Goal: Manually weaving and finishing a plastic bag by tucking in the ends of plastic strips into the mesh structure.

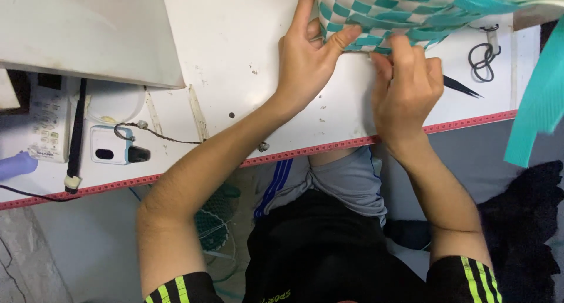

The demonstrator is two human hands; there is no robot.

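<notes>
Near the left end of the white tabletop (pixel 247 103) lie a remote control (pixel 47 118), a thin black rod (pixel 75 144) and a small white device on a cord (pixel 111 144), well apart from my work. My left hand (pixel 305 62) presses the teal-and-white woven piece (pixel 388 12) at the far edge, thumb on its lower rim, while my right hand (pixel 405 86) has its fingers pinched shut on that same rim. Black scissors (pixel 484 56) and tweezers (pixel 461 87) lie toward the right end, a red measuring tape (pixel 294 153) lines the near edge, and a loose teal strip (pixel 537 97) hangs over the right corner.
</notes>
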